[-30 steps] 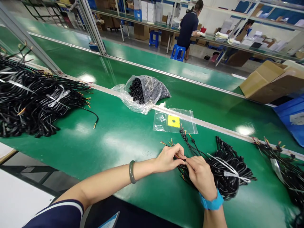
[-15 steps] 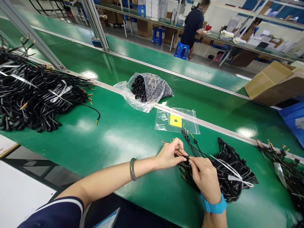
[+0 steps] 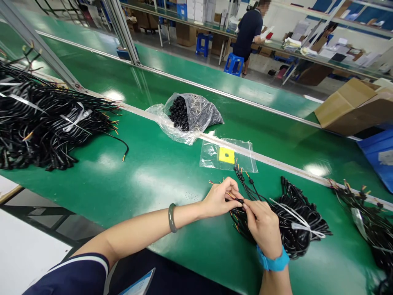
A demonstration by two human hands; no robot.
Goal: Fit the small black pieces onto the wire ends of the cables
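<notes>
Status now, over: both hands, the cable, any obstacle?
Left hand, right hand: both pinching black cable. Tied bundle near right hand, seemingly not blocking.

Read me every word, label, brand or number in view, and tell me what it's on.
No text is readable in this view.
Card at the wearer's front: angled, print too small and blurred to read.
White patch on the blue item at far right: nothing legible.
Black cable bundle by the right hand: no lettering I can make out.
White boxes in the background: too small to tell.
</notes>
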